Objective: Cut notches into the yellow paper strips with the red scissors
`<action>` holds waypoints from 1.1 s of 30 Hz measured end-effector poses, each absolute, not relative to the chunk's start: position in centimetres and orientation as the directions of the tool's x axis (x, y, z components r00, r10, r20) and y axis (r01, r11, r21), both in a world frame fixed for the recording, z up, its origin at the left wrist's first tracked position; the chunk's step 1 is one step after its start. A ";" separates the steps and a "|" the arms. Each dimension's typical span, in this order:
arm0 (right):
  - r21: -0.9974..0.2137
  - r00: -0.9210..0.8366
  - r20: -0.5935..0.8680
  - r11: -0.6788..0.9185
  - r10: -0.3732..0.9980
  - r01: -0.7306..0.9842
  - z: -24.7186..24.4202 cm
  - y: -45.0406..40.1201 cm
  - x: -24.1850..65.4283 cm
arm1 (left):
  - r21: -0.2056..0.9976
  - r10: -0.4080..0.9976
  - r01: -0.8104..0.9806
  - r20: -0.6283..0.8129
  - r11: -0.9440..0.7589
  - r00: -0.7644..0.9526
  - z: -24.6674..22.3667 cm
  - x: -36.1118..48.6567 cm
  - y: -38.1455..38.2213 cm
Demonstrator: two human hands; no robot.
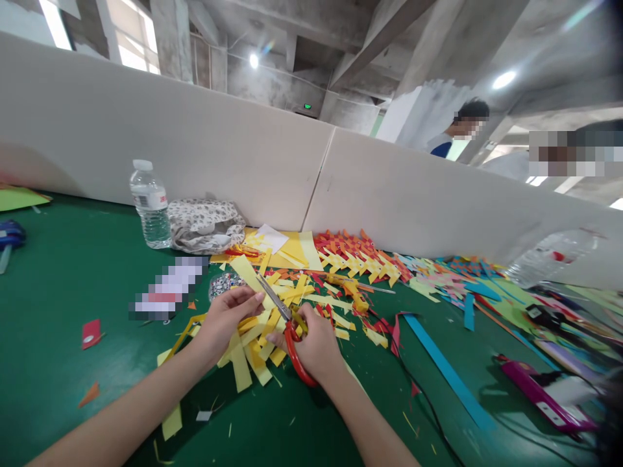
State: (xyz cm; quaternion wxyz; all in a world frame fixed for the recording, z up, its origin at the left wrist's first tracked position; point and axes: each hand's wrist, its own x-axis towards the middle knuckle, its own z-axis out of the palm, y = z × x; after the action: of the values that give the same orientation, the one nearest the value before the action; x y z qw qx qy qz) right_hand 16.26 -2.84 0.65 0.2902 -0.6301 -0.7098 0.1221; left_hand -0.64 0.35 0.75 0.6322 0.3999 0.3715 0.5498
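Scissors (283,309), gripped in right hand (316,344), fingers closed round handles (293,355). Strip (246,272), pinched by left hand (226,316) beside blades (272,293); cutting apparently unfinished. Cut pieces (242,368), many, heaped beneath.

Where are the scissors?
In the head view, the scissors are near the middle, in the right hand, beside the left hand, above yellow paper strips.

A smooth green counter (73,275) carries a clear, white-capped plastic bottle (154,214), loose yellow paper strips (241,368) and a long blue paper strip (448,373).
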 end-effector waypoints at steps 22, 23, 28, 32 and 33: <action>-0.533 -0.038 0.288 0.193 0.957 0.824 0.6 -2.8 16.2 | 0.921 0.983 -0.363 -0.082 0.138 0.166 0.4 -0.6 0.4; -0.533 -0.040 0.294 0.198 0.955 0.823 0.6 -2.8 16.2 | 0.920 0.984 -0.366 -0.085 0.138 0.159 0.4 -0.6 0.4; -0.518 -0.044 0.316 0.211 0.948 0.829 0.5 -2.9 16.2 | 0.914 0.993 -0.397 -0.049 0.089 0.110 0.6 -0.6 0.4; -0.524 -0.041 0.304 0.203 0.952 0.827 0.5 -3.0 16.2 | 0.909 0.999 -0.417 0.019 -0.004 0.033 0.8 -0.7 0.5; -0.530 -0.039 0.297 0.199 0.954 0.825 0.5 -3.0 16.2 | 0.913 0.999 -0.408 0.036 -0.022 0.026 0.8 -0.7 0.5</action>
State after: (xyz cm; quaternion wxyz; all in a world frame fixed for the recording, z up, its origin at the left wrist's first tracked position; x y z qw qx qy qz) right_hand 16.21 -2.97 0.51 0.3020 -0.6238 -0.7129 0.1071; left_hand -0.71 0.47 0.76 0.5939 0.4003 0.3692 0.5922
